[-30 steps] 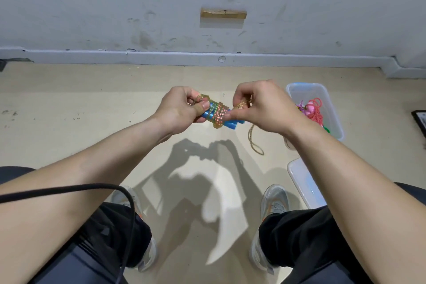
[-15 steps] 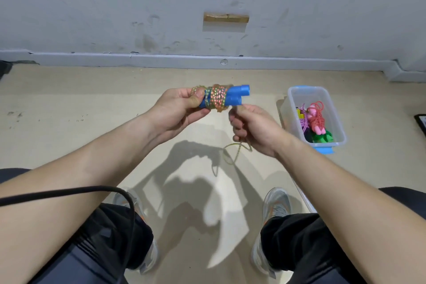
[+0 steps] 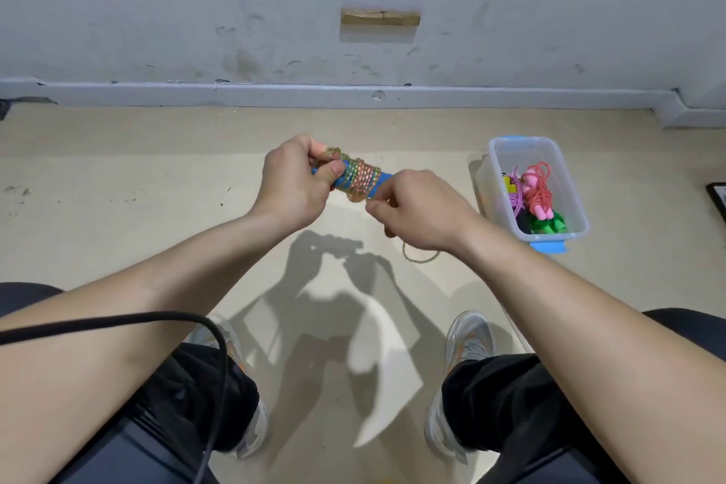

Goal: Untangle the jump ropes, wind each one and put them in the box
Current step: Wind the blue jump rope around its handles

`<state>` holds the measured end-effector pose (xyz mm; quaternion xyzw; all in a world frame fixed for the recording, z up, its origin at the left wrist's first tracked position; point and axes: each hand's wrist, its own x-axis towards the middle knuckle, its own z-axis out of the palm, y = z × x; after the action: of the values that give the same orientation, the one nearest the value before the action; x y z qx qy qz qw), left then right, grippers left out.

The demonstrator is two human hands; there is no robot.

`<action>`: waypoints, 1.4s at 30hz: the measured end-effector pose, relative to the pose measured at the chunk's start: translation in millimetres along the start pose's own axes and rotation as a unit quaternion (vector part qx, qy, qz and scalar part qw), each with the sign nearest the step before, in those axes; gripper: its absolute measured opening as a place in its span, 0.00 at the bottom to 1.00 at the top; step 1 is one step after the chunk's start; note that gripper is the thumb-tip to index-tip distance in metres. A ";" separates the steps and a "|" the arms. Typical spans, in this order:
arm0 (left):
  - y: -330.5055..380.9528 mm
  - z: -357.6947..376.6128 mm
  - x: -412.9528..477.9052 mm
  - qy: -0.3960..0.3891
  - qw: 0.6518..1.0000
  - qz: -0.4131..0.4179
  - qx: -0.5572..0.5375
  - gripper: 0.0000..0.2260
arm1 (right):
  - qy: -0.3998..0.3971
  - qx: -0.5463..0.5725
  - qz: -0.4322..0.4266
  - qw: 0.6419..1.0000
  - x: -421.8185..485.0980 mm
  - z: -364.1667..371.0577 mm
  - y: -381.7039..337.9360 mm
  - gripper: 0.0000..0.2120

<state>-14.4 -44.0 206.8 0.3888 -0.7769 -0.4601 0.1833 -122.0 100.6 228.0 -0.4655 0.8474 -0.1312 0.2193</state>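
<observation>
A jump rope with blue handles [image 3: 359, 179] is held in the air above the floor, its multicoloured cord coiled round the handles. My left hand [image 3: 292, 185] grips the left end of the handles, thumb pressed on the coils. My right hand [image 3: 420, 208] pinches the cord at the right end of the bundle. A loose loop of the cord [image 3: 420, 253] hangs below my right wrist. The clear plastic box [image 3: 491, 185] stands on the floor to the right, with pink, purple and green wound ropes [image 3: 536, 189] inside.
A grey wall with a baseboard [image 3: 275, 94] runs along the back of the beige floor. My knees and grey shoes [image 3: 469, 342] fill the bottom. A black cable [image 3: 165, 320] crosses my left forearm. A dark flat object [image 3: 719, 196] lies at the right edge.
My right hand has come up from below the bundle to its right end, carrying the cord up with it. The bundle has tilted and dropped slightly; the loose tail is shorter.
</observation>
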 end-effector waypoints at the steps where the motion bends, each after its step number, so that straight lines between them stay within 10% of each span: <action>1: 1.0 0.7 -2.2 -0.008 0.999 0.015 0.033 0.05 | 0.015 -0.007 0.003 1.000 0.8 -5.5 1.8 0.13; 18: 16.1 -28.1 9.6 -0.248 0.942 -0.063 -0.218 0.07 | 0.074 0.363 -0.009 0.929 2.0 -38.2 31.6 0.13; 27: 16.0 -24.1 3.2 -0.240 0.895 -0.135 -0.350 0.06 | -0.018 0.737 0.098 0.669 -1.0 -6.5 15.0 0.16; 39: 5.7 -15.4 8.2 -0.074 0.972 -0.089 -0.202 0.07 | 0.045 0.564 0.231 0.791 -4.8 2.0 -3.3 0.06; 42: 6.5 -13.6 8.4 -0.047 0.991 -0.038 -0.121 0.08 | -0.005 0.577 0.276 0.768 -5.5 -7.2 -0.6 0.06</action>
<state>-13.8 -56.6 218.6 0.3704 -0.7079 -0.5754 0.1749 -122.5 105.1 236.0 0.0025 0.7027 -0.5270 0.4781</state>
